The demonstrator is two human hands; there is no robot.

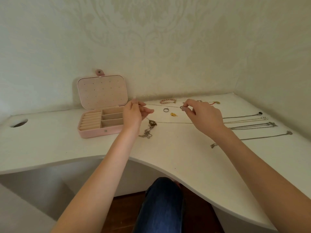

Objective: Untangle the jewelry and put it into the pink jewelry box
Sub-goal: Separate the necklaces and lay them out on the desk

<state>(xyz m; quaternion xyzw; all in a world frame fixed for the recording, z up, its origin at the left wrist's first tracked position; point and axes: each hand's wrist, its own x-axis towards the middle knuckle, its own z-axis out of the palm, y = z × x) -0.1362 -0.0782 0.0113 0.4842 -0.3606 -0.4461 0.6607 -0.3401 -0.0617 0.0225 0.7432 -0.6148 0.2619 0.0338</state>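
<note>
While the left hand (134,111) and right hand (200,113) each pinch an end of the thin silver chain (161,105) stretched between them, overpulling risks snapping it.

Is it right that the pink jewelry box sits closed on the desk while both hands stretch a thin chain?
Not quite: the head view shows the pink jewelry box open, lid up. The left hand and right hand do stretch a thin chain.
</note>
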